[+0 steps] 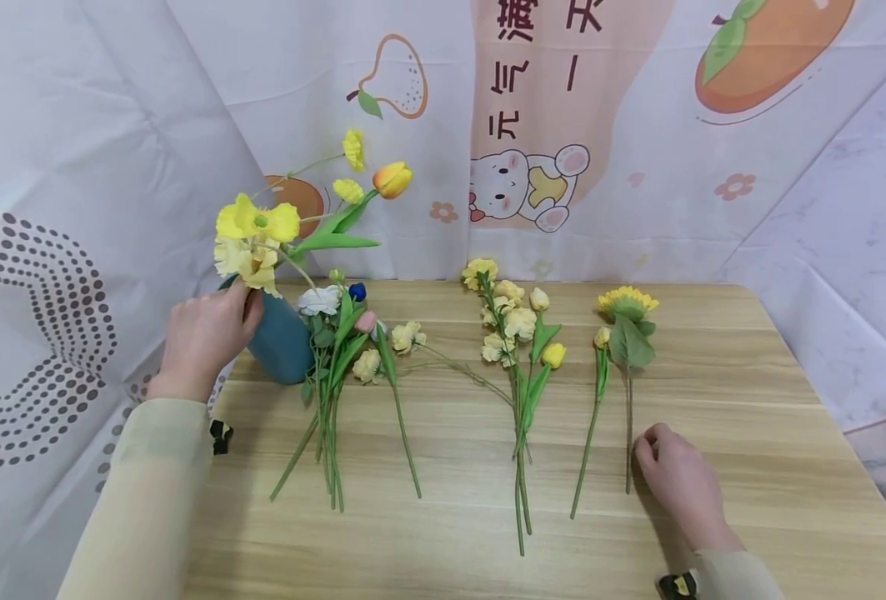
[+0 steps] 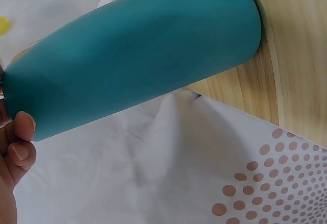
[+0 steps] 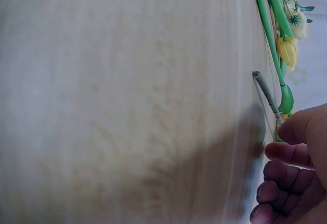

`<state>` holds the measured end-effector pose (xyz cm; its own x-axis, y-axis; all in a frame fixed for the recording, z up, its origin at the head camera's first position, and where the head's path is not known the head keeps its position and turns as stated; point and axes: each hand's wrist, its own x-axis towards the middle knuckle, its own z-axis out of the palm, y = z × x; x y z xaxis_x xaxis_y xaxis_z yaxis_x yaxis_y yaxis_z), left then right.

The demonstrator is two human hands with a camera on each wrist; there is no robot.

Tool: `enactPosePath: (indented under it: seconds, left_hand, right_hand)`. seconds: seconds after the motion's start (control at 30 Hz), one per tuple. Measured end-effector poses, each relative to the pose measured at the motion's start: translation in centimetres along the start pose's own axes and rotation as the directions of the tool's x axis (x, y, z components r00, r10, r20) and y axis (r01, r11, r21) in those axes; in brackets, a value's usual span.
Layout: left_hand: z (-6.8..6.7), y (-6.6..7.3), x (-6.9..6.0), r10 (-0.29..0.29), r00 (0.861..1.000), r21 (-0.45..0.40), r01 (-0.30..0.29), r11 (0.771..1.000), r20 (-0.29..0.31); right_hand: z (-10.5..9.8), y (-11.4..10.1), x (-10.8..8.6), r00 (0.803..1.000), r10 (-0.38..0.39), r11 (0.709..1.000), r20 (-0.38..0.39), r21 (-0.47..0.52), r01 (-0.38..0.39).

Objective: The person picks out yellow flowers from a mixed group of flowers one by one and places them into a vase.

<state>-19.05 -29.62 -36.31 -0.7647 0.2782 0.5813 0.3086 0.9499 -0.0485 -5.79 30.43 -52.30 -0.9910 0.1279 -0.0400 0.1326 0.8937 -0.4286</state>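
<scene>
At the table's left, my left hand grips the rim of a blue-teal vase that stands on the wood. Out of its mouth rise a large yellow flower, paler yellow blooms and an orange-yellow tulip. In the left wrist view the thumb and fingers curl at the vase's mouth end. On the right, my right hand is low at the lower stem of a sunflower lying on the table. Its thumb and forefinger are at the stem; whether they pinch it is hidden.
Beside the vase lies a bunch with a white flower, a blue bud and a pink tulip. Yellow and cream stems lie mid-table, and a small yellow tulip is left of the sunflower. A printed curtain hangs behind.
</scene>
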Motion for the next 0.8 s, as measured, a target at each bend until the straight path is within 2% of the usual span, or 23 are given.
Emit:
enactPosePath:
  seconds: [0.23,0.4,0.63,0.8]
  left_hand:
    - [-0.19,-0.02,-0.01,-0.063,0.997,-0.001,0.063,0.998,0.038]
    - [-0.13,-0.14,-0.16,-0.040,0.999,0.016,0.039,0.999,0.009]
    - [-0.12,0.02,-0.19,-0.036,0.999,0.006,0.036,0.999,0.034]
    - [-0.17,0.48,0.06,-0.038,0.999,0.009,0.038,0.999,0.009]
  right_hand:
    - [-0.09,-0.03,-0.07,1.000,-0.001,1.000,-0.001,-0.002,0.001]
    - [-0.13,-0.12,-0.07,1.000,0.008,1.000,0.009,-0.008,-0.008]
    - [-0.06,0.00,0.02,1.000,0.012,1.000,0.014,-0.002,-0.012]
    - [-0.08,0.00,0.09,1.000,0.013,1.000,0.011,-0.005,-0.013]
